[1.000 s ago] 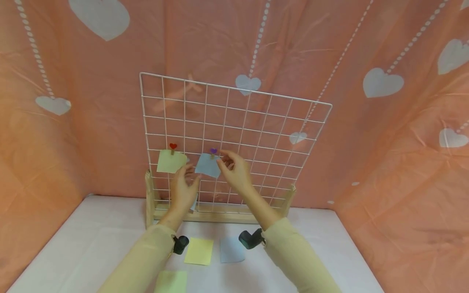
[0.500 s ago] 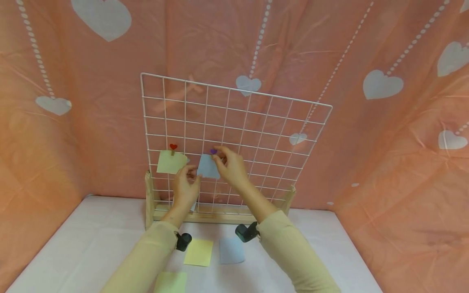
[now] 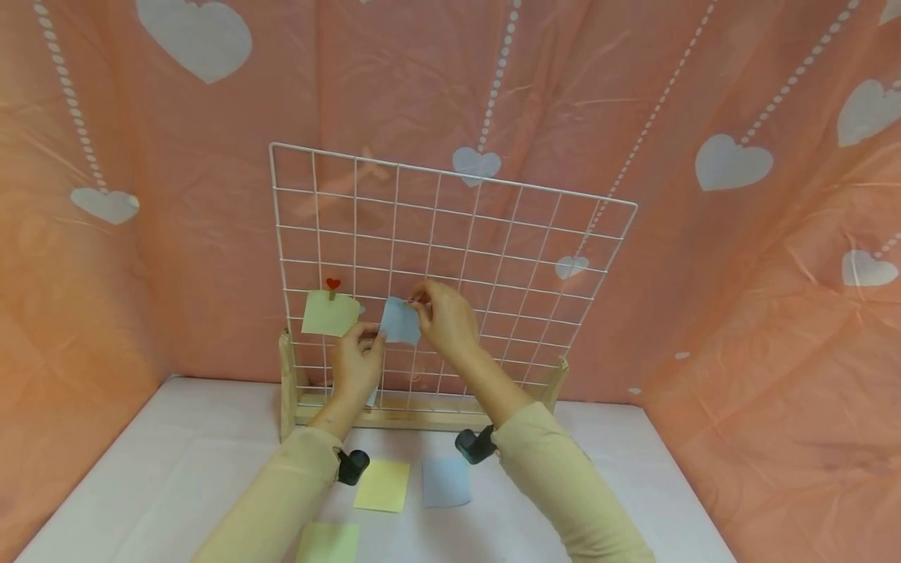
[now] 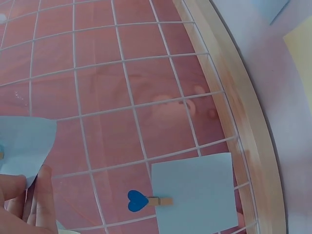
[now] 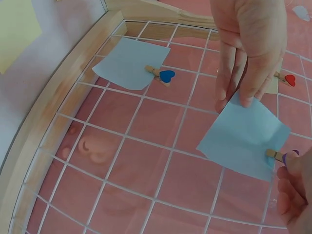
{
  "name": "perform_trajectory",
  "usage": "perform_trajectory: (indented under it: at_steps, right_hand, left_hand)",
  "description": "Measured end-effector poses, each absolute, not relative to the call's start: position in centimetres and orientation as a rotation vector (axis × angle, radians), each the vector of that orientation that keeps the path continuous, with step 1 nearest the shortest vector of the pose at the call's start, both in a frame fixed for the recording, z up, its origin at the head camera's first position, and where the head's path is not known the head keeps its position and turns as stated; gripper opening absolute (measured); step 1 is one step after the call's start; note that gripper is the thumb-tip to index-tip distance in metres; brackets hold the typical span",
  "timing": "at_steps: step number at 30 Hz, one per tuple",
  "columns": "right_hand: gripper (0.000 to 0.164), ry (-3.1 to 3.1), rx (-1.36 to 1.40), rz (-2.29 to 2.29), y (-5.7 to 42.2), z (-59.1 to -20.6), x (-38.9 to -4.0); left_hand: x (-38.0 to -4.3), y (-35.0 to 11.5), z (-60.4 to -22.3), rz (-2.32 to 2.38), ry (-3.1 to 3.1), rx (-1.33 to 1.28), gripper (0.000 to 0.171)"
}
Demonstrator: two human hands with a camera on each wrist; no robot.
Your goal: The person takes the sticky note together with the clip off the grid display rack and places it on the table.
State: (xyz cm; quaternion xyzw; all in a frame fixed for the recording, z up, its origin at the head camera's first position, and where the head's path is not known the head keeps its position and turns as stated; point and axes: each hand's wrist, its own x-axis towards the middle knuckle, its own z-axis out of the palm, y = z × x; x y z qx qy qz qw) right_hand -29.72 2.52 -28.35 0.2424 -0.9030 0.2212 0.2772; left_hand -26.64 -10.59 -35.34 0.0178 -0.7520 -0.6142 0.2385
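My left hand pinches a lower corner of a light blue sticky note between thumb and fingers, in front of a white wire grid. At the note's opposite edge, my right hand pinches a small wooden clothespin with a purple heart, mostly covered by the fingers. The clothespin's tip lies over the note. To the left, a pale green note hangs on the grid from a red-heart clothespin. Lower on the grid, a blue-heart clothespin holds another light blue note.
A wooden stand supports the tilted grid on a white-covered table. Lying on the table are a yellow note, a blue note and a pale green note. A pink curtain with hearts hangs behind.
My right hand has moved slightly left and closed on the purple-heart clothespin, covering the heart. My left fingers have come to the note's lower corner, and the note has shifted a little.
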Motion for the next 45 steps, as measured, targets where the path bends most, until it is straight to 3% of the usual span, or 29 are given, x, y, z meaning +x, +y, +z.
perform_trajectory:
  at_steps: [19, 45]
  right_hand:
    - [0.010, -2.284, 0.534, 1.075, 4.2, -28.6, -29.0]
    - [0.014, -2.411, 0.404, 1.155, 12.8, -34.6, -26.7]
  left_hand:
    - [-25.4, -10.6, -35.7, -1.704, -2.017, 0.040, 0.016]
    - [-21.5, -11.6, -38.3, -1.643, -2.197, 0.029, 0.021]
